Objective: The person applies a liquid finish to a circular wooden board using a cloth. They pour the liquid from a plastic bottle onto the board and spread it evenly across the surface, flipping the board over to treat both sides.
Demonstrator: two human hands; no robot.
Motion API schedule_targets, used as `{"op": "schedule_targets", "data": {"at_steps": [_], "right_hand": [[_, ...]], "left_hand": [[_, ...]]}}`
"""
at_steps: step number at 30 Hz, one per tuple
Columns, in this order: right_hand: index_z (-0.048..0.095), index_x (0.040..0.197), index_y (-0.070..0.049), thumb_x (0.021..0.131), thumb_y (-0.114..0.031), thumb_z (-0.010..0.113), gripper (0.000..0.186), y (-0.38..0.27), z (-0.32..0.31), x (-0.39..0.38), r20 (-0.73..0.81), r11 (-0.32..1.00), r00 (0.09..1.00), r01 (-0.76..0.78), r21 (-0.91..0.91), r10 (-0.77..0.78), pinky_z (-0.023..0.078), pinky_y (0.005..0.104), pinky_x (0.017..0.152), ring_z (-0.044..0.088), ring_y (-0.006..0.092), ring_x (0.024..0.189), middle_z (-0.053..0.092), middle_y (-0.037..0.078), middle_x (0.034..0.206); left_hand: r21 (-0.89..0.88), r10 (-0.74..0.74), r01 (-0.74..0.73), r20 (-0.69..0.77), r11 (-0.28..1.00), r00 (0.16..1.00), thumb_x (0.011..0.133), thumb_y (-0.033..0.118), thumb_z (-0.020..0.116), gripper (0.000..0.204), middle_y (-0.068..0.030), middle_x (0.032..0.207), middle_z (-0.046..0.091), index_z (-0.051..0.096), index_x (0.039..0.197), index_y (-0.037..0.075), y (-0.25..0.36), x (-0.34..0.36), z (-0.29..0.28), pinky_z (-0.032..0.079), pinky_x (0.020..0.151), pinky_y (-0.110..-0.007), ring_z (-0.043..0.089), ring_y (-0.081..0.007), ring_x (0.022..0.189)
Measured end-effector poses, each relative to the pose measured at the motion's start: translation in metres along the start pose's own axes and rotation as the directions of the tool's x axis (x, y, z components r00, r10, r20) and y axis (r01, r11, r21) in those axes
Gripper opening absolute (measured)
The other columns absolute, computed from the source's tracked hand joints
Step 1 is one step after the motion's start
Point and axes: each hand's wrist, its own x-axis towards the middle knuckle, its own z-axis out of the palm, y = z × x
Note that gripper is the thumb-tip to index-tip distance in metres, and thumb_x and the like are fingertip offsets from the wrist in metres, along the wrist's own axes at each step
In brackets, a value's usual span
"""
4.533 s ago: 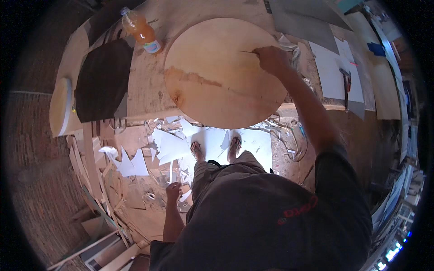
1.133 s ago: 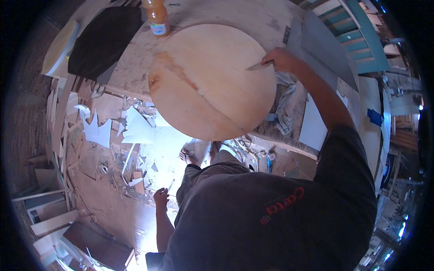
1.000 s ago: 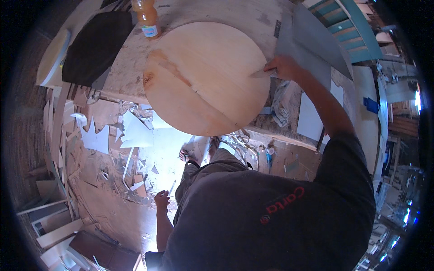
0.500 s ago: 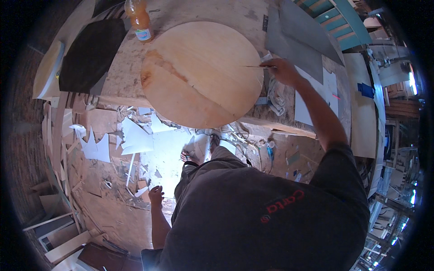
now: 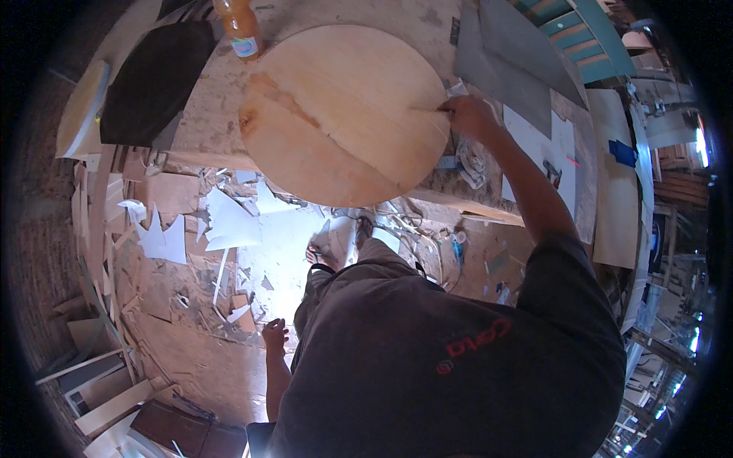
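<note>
A large round plywood board (image 5: 343, 99) lies on the workbench, its near edge jutting out over the floor. Its pale face carries a brownish streak and a long diagonal seam. My right hand (image 5: 472, 120) is closed at the board's right rim, pinching a thin, stick-like tool (image 5: 445, 108) whose kind I cannot make out. A short dark line shows on the wood just left of its tip. Down at my side, away from the bench, hangs my left hand (image 5: 275, 333), fingers loosely curled and apart, with nothing visible in it.
An orange drink bottle (image 5: 240, 30) stands at the board's far left. A crumpled cloth (image 5: 472, 164), grey sheets (image 5: 519, 69) and white paper (image 5: 527, 145) lie right of it. A dark panel (image 5: 156, 84) rests at left. White scraps (image 5: 229, 219) and cords litter the floor.
My right hand has shifted slightly, and the thin tool that reached in over the board now shows only as a short tip at the rim. The left hand has moved a little right and down.
</note>
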Motion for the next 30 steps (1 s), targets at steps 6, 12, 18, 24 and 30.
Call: {"op": "schedule_targets", "data": {"at_steps": [6,12,18,24,30], "right_hand": [[0.077,0.103,-0.022,0.079,-0.008,0.063,0.031,0.007,0.003,-0.072,0.185,0.990,0.973,0.137,0.021,-0.139,0.052,0.0451,0.085,0.067,0.0313,0.093,0.073,0.009,0.097],[0.077,0.104,-0.016,0.085,-0.013,0.067,0.022,0.012,-0.023,-0.101,0.254,0.986,0.957,0.109,0.128,-0.138,0.051,0.0439,0.088,0.067,0.0307,0.096,0.072,0.009,0.101],[0.072,0.112,-0.012,0.087,-0.012,0.065,0.026,-0.047,-0.005,-0.085,-0.241,0.926,0.964,0.189,0.328,-0.111,0.050,0.0449,0.095,0.065,0.0312,0.106,0.072,0.010,0.103],[0.069,0.116,-0.011,0.090,-0.012,0.059,0.028,-0.073,0.015,-0.103,-0.172,0.984,0.978,0.140,0.108,-0.120,0.052,0.0482,0.090,0.068,0.0372,0.096,0.071,0.015,0.102],[0.070,0.112,-0.010,0.088,-0.021,0.059,0.029,-0.066,0.010,-0.061,-0.071,0.981,0.978,-0.193,0.022,0.194,0.053,0.0509,0.084,0.068,0.0394,0.091,0.070,0.021,0.092]], "left_hand": [[-0.008,0.000,0.000,0.003,1.000,1.000,0.090,0.022,0.071,0.042,-0.0105,0.098,0.068,0.061,0.124,-0.001,0.010,0.012,0.017,0.050,0.052,-0.029,0.067,-0.0172,0.074],[0.062,0.106,-0.104,-0.023,0.993,0.994,0.090,0.022,0.071,0.041,-0.0093,0.096,0.069,0.062,0.123,-0.001,0.061,0.009,0.028,0.048,0.051,-0.028,0.067,-0.0165,0.073],[0.110,0.113,-0.112,-0.006,0.988,0.994,0.090,0.024,0.072,0.042,-0.0107,0.096,0.069,0.063,0.122,-0.001,0.084,0.013,0.010,0.048,0.051,-0.028,0.067,-0.0170,0.073],[0.068,0.160,-0.155,-0.068,0.986,0.985,0.089,0.025,0.072,0.042,-0.0099,0.095,0.069,0.063,0.121,0.000,0.073,0.010,-0.001,0.048,0.052,-0.028,0.066,-0.0164,0.074],[0.068,0.031,-0.031,0.003,0.997,1.000,0.089,0.025,0.073,0.040,-0.0072,0.090,0.069,0.064,0.119,0.000,0.046,0.004,-0.002,0.049,0.053,-0.030,0.067,-0.0169,0.072]]}}
